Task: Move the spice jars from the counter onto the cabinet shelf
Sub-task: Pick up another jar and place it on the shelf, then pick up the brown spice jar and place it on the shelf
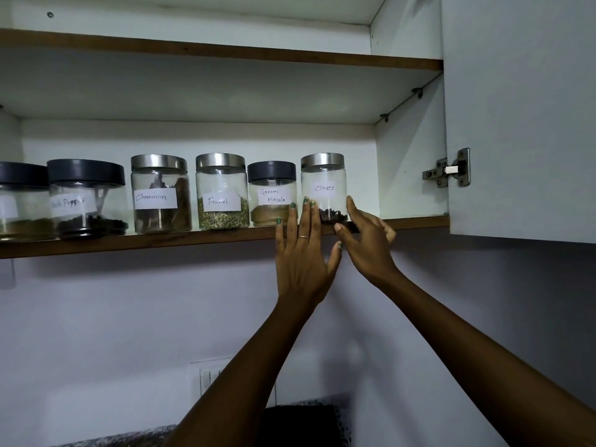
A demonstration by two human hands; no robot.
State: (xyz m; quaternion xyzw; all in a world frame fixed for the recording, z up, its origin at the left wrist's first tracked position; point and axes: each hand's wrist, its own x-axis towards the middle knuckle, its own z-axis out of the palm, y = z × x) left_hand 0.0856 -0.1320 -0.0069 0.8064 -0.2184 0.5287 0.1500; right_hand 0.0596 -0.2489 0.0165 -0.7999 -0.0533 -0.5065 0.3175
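Observation:
Several labelled glass spice jars stand in a row on the cabinet shelf [193, 237]. At the right end is the Cloves jar [324, 185] with a steel lid, next to the Garam Masala jar [271, 195], then Fennel [222, 191] and Cinnamon [160, 193]. My left hand [300, 253] is flat with fingers spread, fingertips against the left side of the Cloves jar. My right hand [366, 240] is open at the jar's right side, fingertips touching the glass. Neither hand wraps the jar.
More dark-lidded jars, among them a pepper jar [86, 198], fill the shelf's left. Bare shelf lies right of the Cloves jar. The open cabinet door [522, 117] with its hinge [450, 169] hangs at right. An upper shelf [225, 51] is above; a dark counter edge [300, 424] shows below.

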